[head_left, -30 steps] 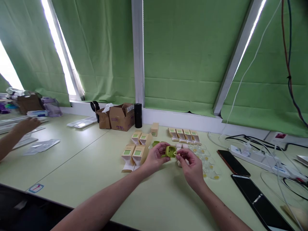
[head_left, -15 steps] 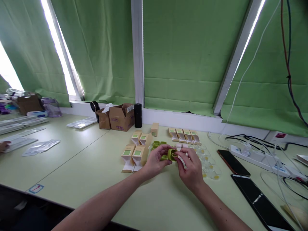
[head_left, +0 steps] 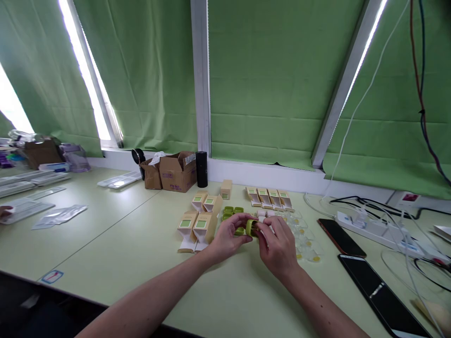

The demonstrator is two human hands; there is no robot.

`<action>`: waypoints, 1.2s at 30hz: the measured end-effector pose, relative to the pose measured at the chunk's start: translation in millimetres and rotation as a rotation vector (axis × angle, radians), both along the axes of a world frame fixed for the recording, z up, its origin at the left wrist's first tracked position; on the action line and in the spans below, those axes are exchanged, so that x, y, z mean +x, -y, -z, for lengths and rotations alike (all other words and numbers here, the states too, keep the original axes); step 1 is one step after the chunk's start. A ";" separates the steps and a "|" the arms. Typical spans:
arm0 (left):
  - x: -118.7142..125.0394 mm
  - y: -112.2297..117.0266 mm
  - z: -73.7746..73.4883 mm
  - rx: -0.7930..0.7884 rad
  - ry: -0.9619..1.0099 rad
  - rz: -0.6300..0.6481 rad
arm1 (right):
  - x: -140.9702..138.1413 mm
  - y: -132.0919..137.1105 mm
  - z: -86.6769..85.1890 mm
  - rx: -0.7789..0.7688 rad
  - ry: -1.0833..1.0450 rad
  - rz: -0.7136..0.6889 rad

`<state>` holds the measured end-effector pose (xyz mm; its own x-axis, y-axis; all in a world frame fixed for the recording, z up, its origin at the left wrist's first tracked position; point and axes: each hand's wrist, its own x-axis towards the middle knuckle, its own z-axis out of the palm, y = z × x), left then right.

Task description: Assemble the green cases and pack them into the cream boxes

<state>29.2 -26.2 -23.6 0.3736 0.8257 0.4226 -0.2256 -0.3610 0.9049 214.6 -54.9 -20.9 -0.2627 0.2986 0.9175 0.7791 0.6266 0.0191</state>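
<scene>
Between my hands, just above the table, is a small olive-green plastic cup, its opening turned to the right. My left hand grips its left side between thumb and fingers. My right hand has its fingertips pinched at the opening; what they hold there is too small and hidden to name. Behind my left hand sit several more green cups, partly covered by it. Right of my right hand lie several clear plastic pieces with yellow dots. Small pale pink pieces show just behind the fingers.
Opened small cartons stand to the left, more cartons at the back. Two phones and a white power strip with cables lie on the right. Brown boxes and a black cylinder stand by the window. Another person's hand shows far left.
My right fingertips have moved slightly left and further into the green cup's opening. The cup has turned a little. My left hand keeps its hold.
</scene>
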 end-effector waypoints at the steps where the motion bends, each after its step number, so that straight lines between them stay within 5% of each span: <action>1: 0.0 0.0 -0.1 0.002 -0.001 -0.001 | -0.2 0.1 -0.3 0.001 0.000 -0.002; 28: -3.4 -2.3 -4.6 0.020 0.005 -0.012 | 5.3 0.6 -1.5 -0.066 -0.062 -0.187; 36: -6.7 -2.3 -6.2 0.141 -0.145 -0.196 | 3.9 2.6 6.2 -0.200 -0.075 -0.202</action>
